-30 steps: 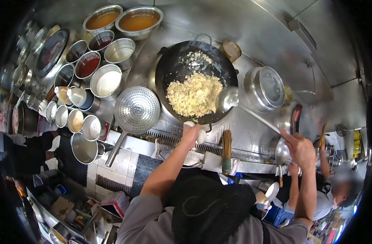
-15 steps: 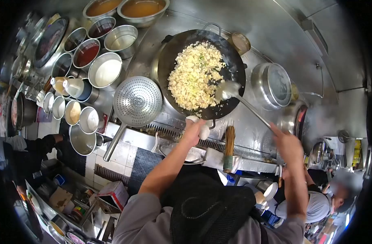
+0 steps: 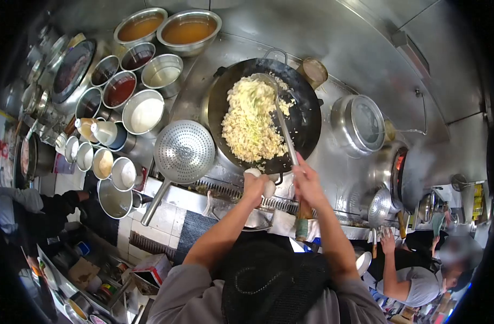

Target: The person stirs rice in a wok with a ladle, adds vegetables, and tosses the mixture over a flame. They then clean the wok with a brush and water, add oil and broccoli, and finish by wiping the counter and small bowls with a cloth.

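Note:
A large black wok (image 3: 306, 121) sits on the steel range, holding a heap of egg fried rice (image 3: 247, 129) with green bits, mostly on its left side. At the near rim, my left hand (image 3: 253, 190) is closed on a folded white cloth (image 3: 269, 188) beside the wok's near loop handle. The fingers of my right hand (image 3: 307, 183) wrap around the long handle of a metal ladle (image 3: 285, 127). Its head lies at the far side of the rice, partly covered by food. Below my right hand is a bamboo wok brush (image 3: 302, 221).
A perforated strainer (image 3: 184, 151) lies left of the wok, near several sauce and seasoning pots (image 3: 143, 112). Bowls of amber liquid (image 3: 189, 29) stand at the back. Right are a lidded pot (image 3: 360, 125) and another steaming wok (image 3: 401, 173), with a co-worker (image 3: 409, 275) nearby.
My right hand has moved left and nearer to my left hand. The ladle head has swept from the wok's right side to the far side of the rice. My left hand stays at the rim.

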`<state>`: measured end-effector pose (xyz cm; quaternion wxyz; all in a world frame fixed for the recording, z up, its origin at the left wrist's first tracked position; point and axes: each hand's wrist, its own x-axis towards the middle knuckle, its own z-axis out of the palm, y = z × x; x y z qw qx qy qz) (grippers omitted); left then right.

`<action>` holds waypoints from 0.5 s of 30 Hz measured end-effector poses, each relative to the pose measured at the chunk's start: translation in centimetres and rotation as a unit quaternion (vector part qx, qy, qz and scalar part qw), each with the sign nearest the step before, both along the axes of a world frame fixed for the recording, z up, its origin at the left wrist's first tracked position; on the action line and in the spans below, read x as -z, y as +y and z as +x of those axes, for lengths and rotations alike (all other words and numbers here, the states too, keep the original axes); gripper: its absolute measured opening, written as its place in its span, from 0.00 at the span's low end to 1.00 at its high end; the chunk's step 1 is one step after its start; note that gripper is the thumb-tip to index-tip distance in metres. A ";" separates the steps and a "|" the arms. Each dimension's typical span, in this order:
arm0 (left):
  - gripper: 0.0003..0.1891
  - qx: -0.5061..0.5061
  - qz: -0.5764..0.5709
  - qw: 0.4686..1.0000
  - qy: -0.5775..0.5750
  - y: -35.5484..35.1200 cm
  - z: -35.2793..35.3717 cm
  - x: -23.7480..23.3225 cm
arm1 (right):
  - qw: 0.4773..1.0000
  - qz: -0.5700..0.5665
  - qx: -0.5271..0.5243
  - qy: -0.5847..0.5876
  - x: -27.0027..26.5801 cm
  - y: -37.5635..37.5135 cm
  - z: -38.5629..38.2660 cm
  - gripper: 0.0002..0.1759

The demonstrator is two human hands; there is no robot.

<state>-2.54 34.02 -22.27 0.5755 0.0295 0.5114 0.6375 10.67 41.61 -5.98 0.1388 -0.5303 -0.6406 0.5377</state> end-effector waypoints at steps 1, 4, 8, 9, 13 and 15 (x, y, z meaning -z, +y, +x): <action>0.15 -0.021 0.023 1.000 -0.003 -0.2 0.2 -0.1 | 0.995 -0.069 -0.016 0.073 -0.4 0.4 1.2 0.28; 0.14 -0.078 0.031 0.996 0.005 -0.1 0.4 -0.6 | 0.999 0.019 0.027 0.006 -0.9 1.1 1.2 0.30; 0.15 -0.026 0.048 0.998 -0.039 -0.2 -0.3 -1.8 | 0.936 0.328 -0.085 -0.095 5.3 2.3 -1.3 0.30; 0.15 -0.026 0.034 0.997 -0.056 -0.2 -0.5 -2.1 | 0.942 0.288 -0.134 -0.109 5.0 1.4 -0.4 0.29; 0.16 -0.026 -0.021 0.997 -0.075 -0.4 -0.6 -2.1 | 0.871 0.354 -0.238 -0.244 0.0 0.6 6.1 0.30; 0.16 -0.008 -0.014 0.996 -0.087 -0.5 -0.7 -2.9 | 0.853 0.375 -0.237 -0.275 -2.4 0.2 9.6 0.30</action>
